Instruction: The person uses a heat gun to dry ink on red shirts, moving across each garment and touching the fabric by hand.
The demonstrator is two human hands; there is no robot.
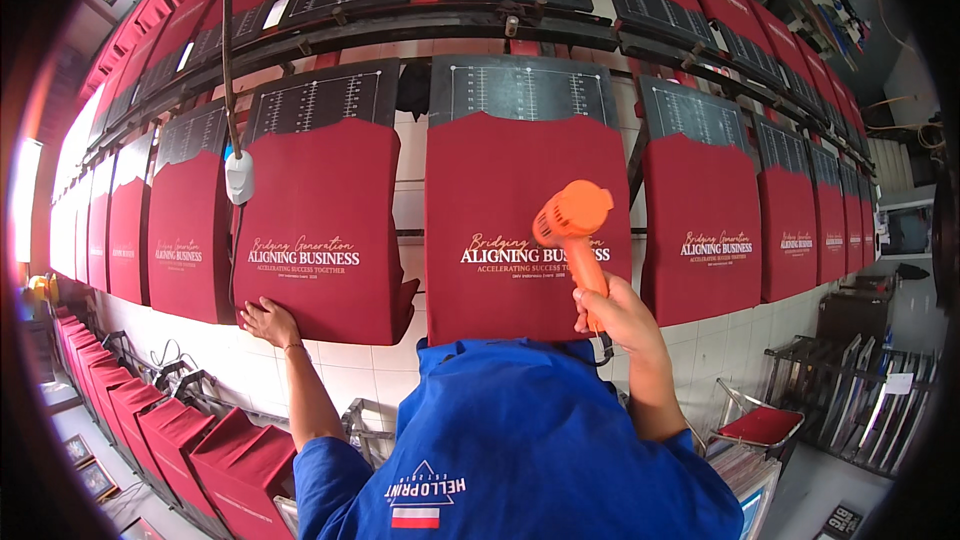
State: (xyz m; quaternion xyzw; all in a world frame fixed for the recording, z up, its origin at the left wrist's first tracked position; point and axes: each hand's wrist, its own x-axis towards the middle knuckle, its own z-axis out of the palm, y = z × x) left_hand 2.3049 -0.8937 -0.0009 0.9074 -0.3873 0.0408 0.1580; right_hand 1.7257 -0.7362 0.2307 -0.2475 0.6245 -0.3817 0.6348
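My right hand (pixel 628 315) is wrapped round the handle of an orange hair dryer (pixel 575 220). The dryer is held over a maroon shirt (pixel 500 180) stretched on a dark printing board (pixel 480 90), partly covering its white and gold printed text. To the left, my left hand (pixel 268 323) rests with its fingers spread on the lower left corner of another maroon shirt (pixel 320 180). A thin dark cable runs down beside that shirt to near my left fingers. From the dryer's handle a dark cord (pixel 605 352) hangs, partly hidden.
A white plug connector (pixel 239 177) dangles on a hanging cable. More boards with maroon shirts extend left, right and behind a dark rail (pixel 510 22). Another row of shirts (pixel 170 440) stands lower left. A red-seated chair (pixel 760 426) and stacked frames (pixel 850 390) are lower right.
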